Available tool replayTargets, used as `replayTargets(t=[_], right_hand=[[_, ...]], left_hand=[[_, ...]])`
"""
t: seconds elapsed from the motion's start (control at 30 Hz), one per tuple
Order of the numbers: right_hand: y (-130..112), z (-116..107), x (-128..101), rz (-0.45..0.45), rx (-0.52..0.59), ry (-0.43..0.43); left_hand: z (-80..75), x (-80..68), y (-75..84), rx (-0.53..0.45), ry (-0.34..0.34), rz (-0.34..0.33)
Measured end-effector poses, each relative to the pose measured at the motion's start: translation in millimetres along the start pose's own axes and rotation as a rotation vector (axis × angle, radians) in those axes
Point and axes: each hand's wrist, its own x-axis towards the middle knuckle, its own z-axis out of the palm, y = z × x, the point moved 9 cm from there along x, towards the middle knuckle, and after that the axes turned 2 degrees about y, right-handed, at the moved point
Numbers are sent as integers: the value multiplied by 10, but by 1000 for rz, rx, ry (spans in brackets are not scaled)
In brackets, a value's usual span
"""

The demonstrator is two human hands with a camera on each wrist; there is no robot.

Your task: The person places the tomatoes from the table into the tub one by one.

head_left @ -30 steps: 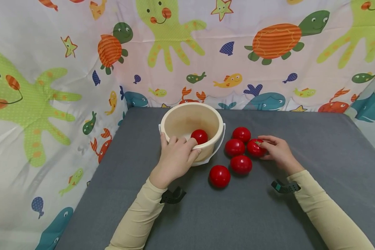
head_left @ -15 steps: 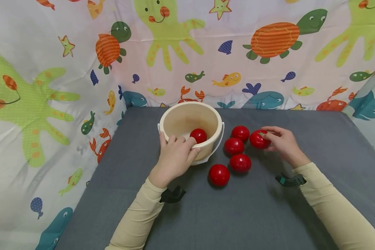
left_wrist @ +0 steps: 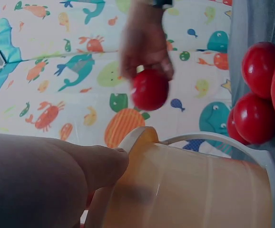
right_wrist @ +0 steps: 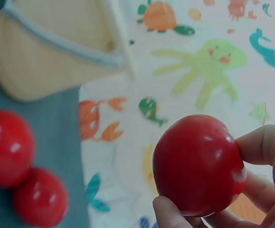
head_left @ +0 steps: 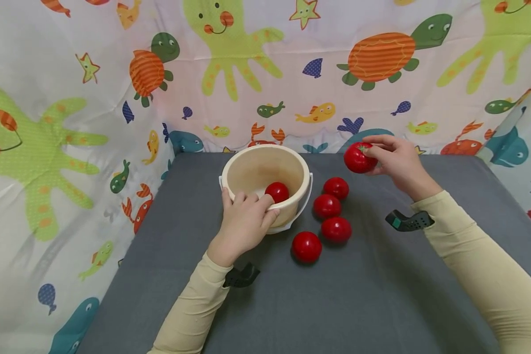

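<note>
My left hand (head_left: pixel 244 223) grips the near rim of a cream bucket (head_left: pixel 265 162), with the fingers over the edge and the thumb outside. Inside the bucket, close to those fingers, lies one red tomato (head_left: pixel 277 192). Up in the air to the right, my right hand (head_left: pixel 396 160) holds another tomato (head_left: pixel 359 157) by its side, green stem top showing in the head view. Thumb and fingertips wrap round this tomato (right_wrist: pixel 199 166) in the right wrist view. The bucket's white handle (left_wrist: pixel 223 140) hangs down on its right side.
Several more tomatoes (head_left: pixel 327 206) lie on the grey tabletop right of the bucket. The nearest tomato (head_left: pixel 307 247) sits a little apart toward me. A curtain printed with sea animals (head_left: pixel 243 73) stands behind and on the left of the table.
My right hand has lifted its tomato off the table, away from the group, and raised it toward the back. The left hand stays on the bucket rim.
</note>
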Motion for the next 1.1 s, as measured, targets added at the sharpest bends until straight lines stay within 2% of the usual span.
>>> replayTargets(t=[0.13, 0.3, 0.53, 0.8, 1.1], right_hand=[[-319, 153, 44, -52, 11, -18], [-688, 433, 78, -100, -51, -41], [-1009, 941, 139, -143, -105, -110], [-1116, 1469, 140, -196, -111, -182], [-925, 1823, 109, -148, -136, -241]], left_hand=[[-2, -4, -3, -4, -4, -2], [9, -11, -4, -14, -6, 1], [-7, -5, -1, -13, -7, 9], [-5, 12, -10, -29, -39, 1], [-4, 16, -5, -17, -32, 2]])
